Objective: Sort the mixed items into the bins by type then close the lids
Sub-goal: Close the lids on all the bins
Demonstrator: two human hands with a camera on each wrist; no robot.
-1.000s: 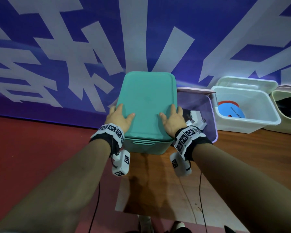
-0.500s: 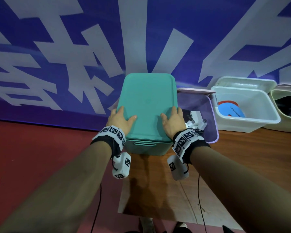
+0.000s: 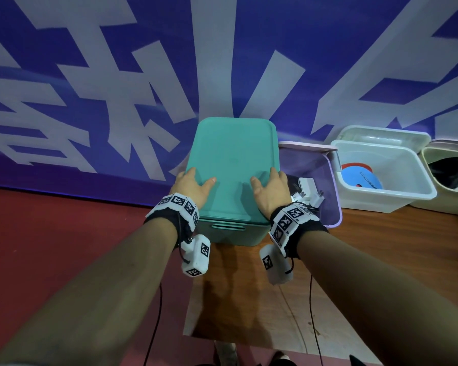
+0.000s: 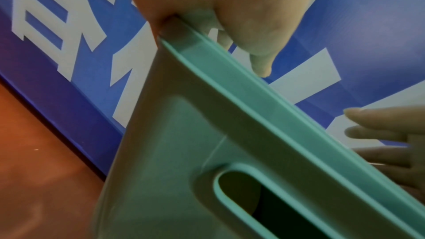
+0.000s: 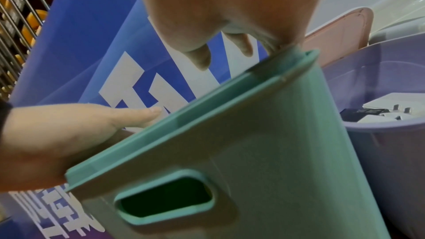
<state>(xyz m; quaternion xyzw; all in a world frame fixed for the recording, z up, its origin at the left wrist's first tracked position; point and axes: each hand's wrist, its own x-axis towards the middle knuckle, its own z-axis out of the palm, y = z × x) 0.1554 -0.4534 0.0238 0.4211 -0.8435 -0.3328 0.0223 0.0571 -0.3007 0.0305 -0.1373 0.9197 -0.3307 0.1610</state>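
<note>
A teal bin (image 3: 234, 233) stands on the wooden table with its teal lid (image 3: 234, 159) lying flat on top. My left hand (image 3: 193, 184) presses on the lid's near left corner with straight fingers. On the near right corner my right hand (image 3: 271, 187) presses the same way. In the left wrist view the left hand (image 4: 241, 15) rests on the lid's edge (image 4: 264, 97) above the bin's handle slot (image 4: 239, 194). The right wrist view shows my right hand (image 5: 230, 15) on the lid's corner (image 5: 296, 57) and the left hand (image 5: 76, 130) across it.
Right of the teal bin stand three open bins: a purple bin (image 3: 333, 207) with white chargers (image 3: 308, 191), a white bin (image 3: 381, 196) holding a blue disc (image 3: 361, 178), and a beige bin (image 3: 428, 165) with dark items. A blue banner wall (image 3: 117, 75) runs behind.
Both hands stay on the lid's near corners; they and the view have shifted only slightly. The lid lies as before.
</note>
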